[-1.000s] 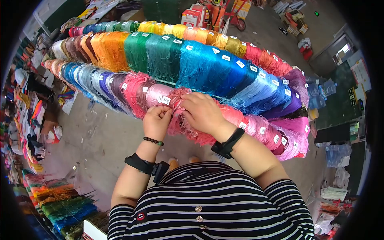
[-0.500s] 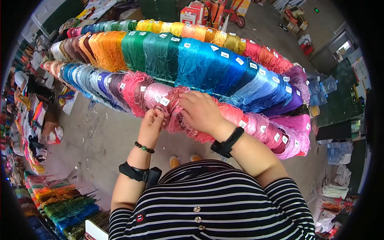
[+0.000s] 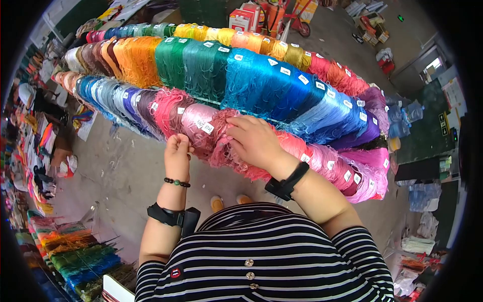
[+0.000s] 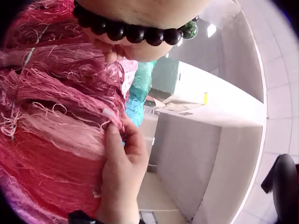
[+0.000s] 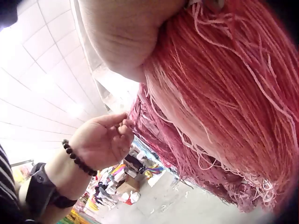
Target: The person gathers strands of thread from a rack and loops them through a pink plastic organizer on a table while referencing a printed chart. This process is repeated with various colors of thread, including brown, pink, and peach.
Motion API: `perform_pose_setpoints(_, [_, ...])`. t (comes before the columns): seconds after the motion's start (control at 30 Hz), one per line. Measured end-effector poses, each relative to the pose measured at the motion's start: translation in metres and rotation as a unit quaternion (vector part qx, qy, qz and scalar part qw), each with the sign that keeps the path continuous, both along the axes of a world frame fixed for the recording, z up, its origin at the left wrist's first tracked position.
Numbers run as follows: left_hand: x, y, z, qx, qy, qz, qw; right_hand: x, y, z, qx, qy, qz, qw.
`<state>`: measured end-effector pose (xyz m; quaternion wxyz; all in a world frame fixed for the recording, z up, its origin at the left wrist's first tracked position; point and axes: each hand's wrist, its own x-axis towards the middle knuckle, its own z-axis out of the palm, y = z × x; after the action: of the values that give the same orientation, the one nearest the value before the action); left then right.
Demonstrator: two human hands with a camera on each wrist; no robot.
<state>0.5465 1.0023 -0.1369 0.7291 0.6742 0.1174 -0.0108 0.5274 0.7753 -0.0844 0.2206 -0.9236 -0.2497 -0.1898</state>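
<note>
Left hand (image 3: 177,157) moved leftward, fingers curled; right hand (image 3: 255,143) pinches pink skein (image 3: 219,152).

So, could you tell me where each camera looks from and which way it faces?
Head: on the person's head, facing forward and down at the yarn rows; left hand, right hand, both arms and striped top show.
Left wrist: faces the pink yarn and right hand; its own beaded bracelet crosses the top.
Right wrist: faces yarn and left hand; part of its own hand fills the top.
The wrist views share pink yarn.
</note>
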Motion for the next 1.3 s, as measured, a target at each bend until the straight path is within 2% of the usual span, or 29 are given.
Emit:
perform_pose_setpoints(0.07, [0.003, 0.004, -0.001, 0.026, -0.024, 0.023, 0.999, -0.002, -0.002, 0.002, 0.006, -0.013, 0.009, 1.000])
perform_pose_setpoints(0.2, [-0.010, -0.008, 0.009, 0.004, -0.025, -0.101, 0.995, -0.004, -0.003, 0.000, 0.015, -0.029, 0.014, 0.999])
perform_pose_setpoints(0.23, [-0.010, -0.014, 0.007, 0.016, -0.063, -0.124, 0.990, -0.004, -0.003, -0.001, 0.017, -0.031, 0.013, 0.999])
perform_pose_setpoints(0.37, [-0.003, -0.036, 0.009, 0.152, -0.145, -0.145, 0.967, -0.001, -0.005, -0.004, 0.039, -0.038, 0.020, 0.998])
perform_pose_setpoints(0.47, [0.003, -0.038, 0.007, 0.297, -0.194, -0.144, 0.924, -0.001, -0.005, -0.002, 0.051, -0.026, 0.019, 0.998])
perform_pose_setpoints(0.57, [0.005, -0.038, 0.008, 0.342, -0.210, -0.139, 0.905, -0.002, -0.005, -0.003, 0.044, -0.019, 0.014, 0.999])
perform_pose_setpoints(0.67, [0.005, -0.033, 0.014, 0.217, -0.105, -0.220, 0.945, -0.002, -0.002, 0.000, 0.019, -0.022, 0.014, 0.999])
perform_pose_setpoints(0.77, [-0.008, -0.036, 0.013, 0.198, -0.128, -0.242, 0.941, -0.002, 0.001, 0.009, -0.006, -0.039, 0.037, 0.999])
perform_pose_setpoints(0.9, [-0.014, -0.034, 0.000, 0.203, -0.207, -0.292, 0.911, -0.001, -0.001, 0.007, -0.021, -0.025, 0.046, 0.998])
perform_pose_setpoints(1.0, [-0.016, -0.036, 0.006, 0.126, -0.153, -0.189, 0.962, 0.001, 0.000, 0.012, -0.008, -0.010, 0.052, 0.999])
perform_pose_setpoints(1.1, [0.001, -0.028, 0.005, 0.126, -0.150, -0.155, 0.968, 0.000, 0.000, 0.014, 0.002, -0.018, 0.054, 0.998])
perform_pose_setpoints(1.2, [0.004, -0.037, 0.013, 0.168, -0.182, -0.129, 0.960, 0.001, 0.001, 0.011, 0.008, -0.022, 0.043, 0.999])
perform_pose_setpoints(1.3, [0.013, -0.034, 0.015, 0.294, -0.180, -0.099, 0.934, 0.003, 0.004, 0.006, 0.005, -0.024, 0.027, 0.999])
